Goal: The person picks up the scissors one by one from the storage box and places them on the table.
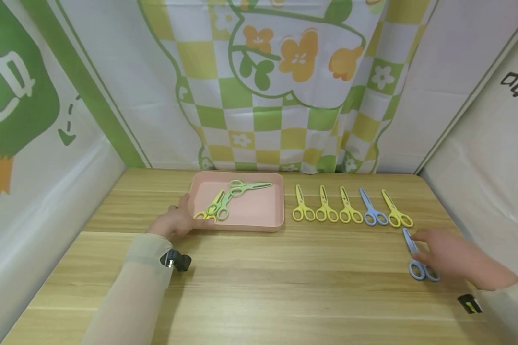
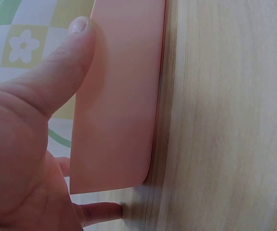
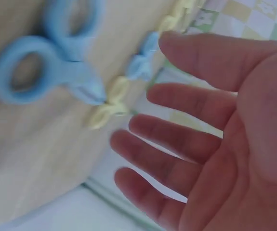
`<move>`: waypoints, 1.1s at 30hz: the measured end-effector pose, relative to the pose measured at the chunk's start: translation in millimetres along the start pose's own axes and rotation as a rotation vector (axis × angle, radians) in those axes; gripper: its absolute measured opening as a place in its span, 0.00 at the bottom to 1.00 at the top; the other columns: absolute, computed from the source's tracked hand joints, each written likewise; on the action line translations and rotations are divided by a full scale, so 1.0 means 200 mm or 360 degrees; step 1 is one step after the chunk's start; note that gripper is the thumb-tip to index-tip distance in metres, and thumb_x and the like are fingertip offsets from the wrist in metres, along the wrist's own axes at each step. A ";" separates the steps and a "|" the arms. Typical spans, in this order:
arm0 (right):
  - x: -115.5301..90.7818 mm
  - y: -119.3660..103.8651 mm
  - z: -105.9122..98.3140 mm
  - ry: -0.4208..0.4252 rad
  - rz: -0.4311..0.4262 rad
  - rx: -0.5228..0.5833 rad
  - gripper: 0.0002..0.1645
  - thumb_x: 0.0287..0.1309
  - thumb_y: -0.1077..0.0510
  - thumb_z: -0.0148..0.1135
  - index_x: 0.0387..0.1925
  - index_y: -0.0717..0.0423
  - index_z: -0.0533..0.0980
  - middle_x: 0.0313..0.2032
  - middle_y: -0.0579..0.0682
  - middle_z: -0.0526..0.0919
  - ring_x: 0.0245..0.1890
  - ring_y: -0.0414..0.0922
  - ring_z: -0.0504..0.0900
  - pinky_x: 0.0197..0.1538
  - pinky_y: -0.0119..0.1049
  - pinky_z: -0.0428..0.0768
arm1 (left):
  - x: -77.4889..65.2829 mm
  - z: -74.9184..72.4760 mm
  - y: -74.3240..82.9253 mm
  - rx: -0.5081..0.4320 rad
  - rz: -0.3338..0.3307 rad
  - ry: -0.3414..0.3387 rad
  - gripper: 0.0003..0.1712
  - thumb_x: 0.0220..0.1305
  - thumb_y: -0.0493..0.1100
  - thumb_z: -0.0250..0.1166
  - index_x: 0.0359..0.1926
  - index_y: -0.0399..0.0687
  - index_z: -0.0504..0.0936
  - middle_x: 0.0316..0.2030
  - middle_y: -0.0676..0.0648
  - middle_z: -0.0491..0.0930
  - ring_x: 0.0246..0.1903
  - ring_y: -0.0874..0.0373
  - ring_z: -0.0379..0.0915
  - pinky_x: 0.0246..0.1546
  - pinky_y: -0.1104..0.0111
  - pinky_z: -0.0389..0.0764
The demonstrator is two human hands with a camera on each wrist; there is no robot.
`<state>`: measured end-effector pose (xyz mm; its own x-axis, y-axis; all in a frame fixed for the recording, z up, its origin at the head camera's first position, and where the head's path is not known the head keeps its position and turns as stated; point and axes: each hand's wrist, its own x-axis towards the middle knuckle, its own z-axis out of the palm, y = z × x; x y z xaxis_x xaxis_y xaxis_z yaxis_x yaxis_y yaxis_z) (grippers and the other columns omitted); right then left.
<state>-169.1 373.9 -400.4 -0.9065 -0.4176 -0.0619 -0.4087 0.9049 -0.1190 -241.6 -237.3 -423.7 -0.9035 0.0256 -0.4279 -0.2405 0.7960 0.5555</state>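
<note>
My left hand (image 1: 178,221) holds the left front corner of a pink tray (image 1: 259,227). In the left wrist view its thumb (image 2: 66,67) lies along the tray wall, with the other fingers partly hidden behind the corner. Inside the tray are green scissors (image 1: 252,186), a second green pair (image 1: 224,203) and a yellow pair (image 1: 217,197), overlapping. At the right, my right hand (image 1: 446,251) hovers by blue scissors (image 1: 416,269) that lie on the table. Its fingers are spread and hold nothing in the right wrist view, where those blue scissors (image 3: 56,67) appear beside the hand.
Right of the tray, several scissors lie in a row, blades pointing away: yellow ones (image 1: 303,211) and one blue pair (image 1: 373,215). They rest on a wooden table (image 1: 285,287). A patterned curtain (image 1: 280,115) hangs at the back edge; white sheets flank both sides.
</note>
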 end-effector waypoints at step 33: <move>1.28 -1.17 -0.15 -0.0170 -0.0285 0.0250 0.40 0.75 0.49 0.47 0.78 0.57 0.48 0.77 0.56 0.48 0.76 0.52 0.45 0.72 0.57 0.44 | 0.04 -0.01 -0.03 0.0016 -0.0030 -0.0037 0.84 0.43 0.78 0.70 0.76 0.48 0.20 0.71 0.19 0.27 0.68 0.20 0.32 0.63 0.31 0.47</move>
<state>-307.6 57.3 -359.5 -0.8015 -0.5838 -0.1294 -0.5326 0.7954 -0.2893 -248.3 -242.6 -428.1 -0.8902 0.0246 -0.4550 -0.2539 0.8024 0.5401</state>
